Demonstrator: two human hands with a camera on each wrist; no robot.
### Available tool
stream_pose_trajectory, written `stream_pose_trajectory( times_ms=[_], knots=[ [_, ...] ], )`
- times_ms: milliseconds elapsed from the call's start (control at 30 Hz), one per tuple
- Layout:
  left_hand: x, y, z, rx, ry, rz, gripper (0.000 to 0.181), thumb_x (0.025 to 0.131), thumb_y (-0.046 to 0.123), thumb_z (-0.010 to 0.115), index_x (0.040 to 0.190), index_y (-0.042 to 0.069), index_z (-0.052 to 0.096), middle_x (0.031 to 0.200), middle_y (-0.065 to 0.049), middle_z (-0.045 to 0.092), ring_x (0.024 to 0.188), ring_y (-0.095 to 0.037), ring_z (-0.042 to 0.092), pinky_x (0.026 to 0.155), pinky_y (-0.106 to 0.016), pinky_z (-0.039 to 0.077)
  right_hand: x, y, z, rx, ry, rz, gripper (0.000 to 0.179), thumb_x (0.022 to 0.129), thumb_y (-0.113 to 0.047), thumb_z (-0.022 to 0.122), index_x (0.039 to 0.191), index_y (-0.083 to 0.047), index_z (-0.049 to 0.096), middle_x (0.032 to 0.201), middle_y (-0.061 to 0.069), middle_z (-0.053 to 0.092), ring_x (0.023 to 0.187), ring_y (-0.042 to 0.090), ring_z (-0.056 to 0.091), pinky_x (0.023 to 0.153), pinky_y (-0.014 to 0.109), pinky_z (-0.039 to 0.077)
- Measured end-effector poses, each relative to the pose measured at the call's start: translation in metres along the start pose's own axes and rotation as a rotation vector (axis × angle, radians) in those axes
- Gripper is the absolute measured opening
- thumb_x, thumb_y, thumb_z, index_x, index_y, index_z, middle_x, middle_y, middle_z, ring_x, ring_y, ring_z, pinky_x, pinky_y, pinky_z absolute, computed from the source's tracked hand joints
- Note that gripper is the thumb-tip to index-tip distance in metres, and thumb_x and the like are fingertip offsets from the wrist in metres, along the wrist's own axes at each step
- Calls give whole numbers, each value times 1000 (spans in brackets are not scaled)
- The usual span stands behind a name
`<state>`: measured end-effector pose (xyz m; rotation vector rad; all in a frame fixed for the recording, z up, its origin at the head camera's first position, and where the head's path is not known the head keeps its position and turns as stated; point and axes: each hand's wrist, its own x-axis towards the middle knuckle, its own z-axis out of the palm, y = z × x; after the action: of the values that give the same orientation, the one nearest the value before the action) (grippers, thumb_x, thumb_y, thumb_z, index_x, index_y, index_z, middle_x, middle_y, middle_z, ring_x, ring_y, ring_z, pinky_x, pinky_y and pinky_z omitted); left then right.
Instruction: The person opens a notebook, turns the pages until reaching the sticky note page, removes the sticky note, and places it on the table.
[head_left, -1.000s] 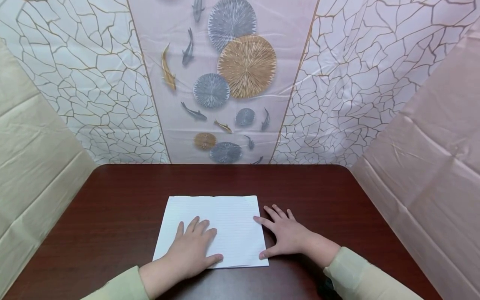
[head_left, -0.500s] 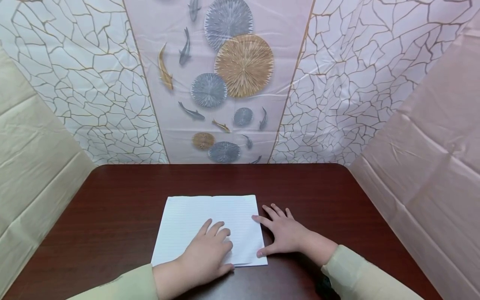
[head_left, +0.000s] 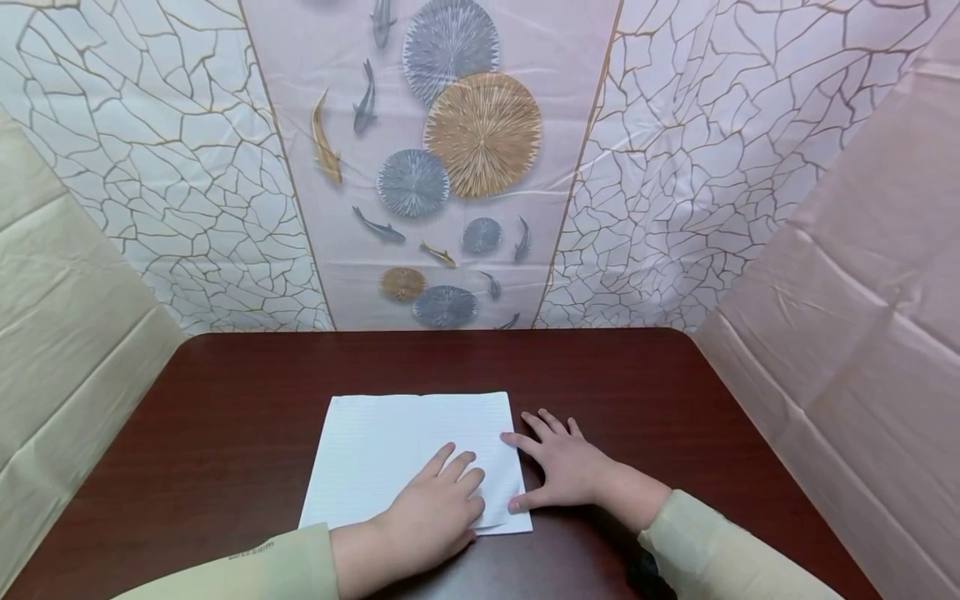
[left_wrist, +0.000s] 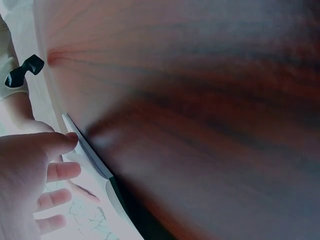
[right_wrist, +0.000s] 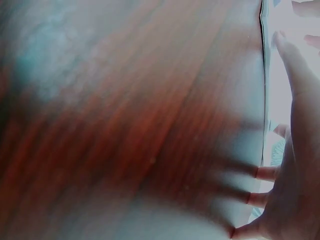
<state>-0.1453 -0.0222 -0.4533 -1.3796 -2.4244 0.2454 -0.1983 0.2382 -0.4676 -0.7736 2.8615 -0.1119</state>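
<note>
My L hand (head_left: 429, 518), fingers loosely apart, is over the R page (head_left: 471, 422) of the open notebook (head_left: 367, 450), prob. to smooth it; my R hand (head_left: 576, 468), spread, puts thumb & 1 fingertip on its edge, prob. steadying it on the table (head_left: 217, 467).

Dark lettering (head_left: 251, 551) on the left sleeve (head_left: 262, 577), illegibly small.

Pale green sleeves (head_left: 720, 542), left one with dark lettering (head_left: 252, 550)
</note>
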Motion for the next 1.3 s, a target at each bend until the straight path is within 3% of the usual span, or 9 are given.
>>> stream_pose_trajectory(
  times_ms=[433,633,900,1100,1300],
  knots=[
    [-1,-1,-2,-22,24,-9,25,82,46,73,86,21,69,114,-2,62,126,-29,50,111,-51,35,-2,2,3,14,-10,15,108,66,-94,48,156,-38,29,162,13,22,148,41,16,108,72,20],
    [-1,0,-1,-44,12,-10,20,85,40,71,86,21,70,115,-2,62,126,-28,51,111,-51,35,-3,3,1,30,1,18,110,68,-92,50,158,-33,25,162,11,23,148,40,18,109,71,22],
    [-2,0,0,-55,47,-28,14,86,35,71,85,21,69,112,-1,63,124,-28,52,111,-50,36,-11,11,-3,112,92,-4,81,91,-70,49,156,-25,32,159,12,31,146,40,24,111,67,23],
    [-4,2,0,-79,57,-63,11,88,32,69,89,20,69,114,-1,63,123,-27,53,111,-51,36,-16,17,1,114,163,-35,75,93,-63,53,153,-21,39,155,11,39,143,40,31,110,65,26],
    [-5,2,-2,-88,58,-150,11,89,26,64,97,18,67,117,0,61,125,-27,50,112,-50,33,-18,19,3,133,201,-68,70,94,-57,57,150,-18,44,152,14,43,141,41,33,109,66,27]
  ],
)
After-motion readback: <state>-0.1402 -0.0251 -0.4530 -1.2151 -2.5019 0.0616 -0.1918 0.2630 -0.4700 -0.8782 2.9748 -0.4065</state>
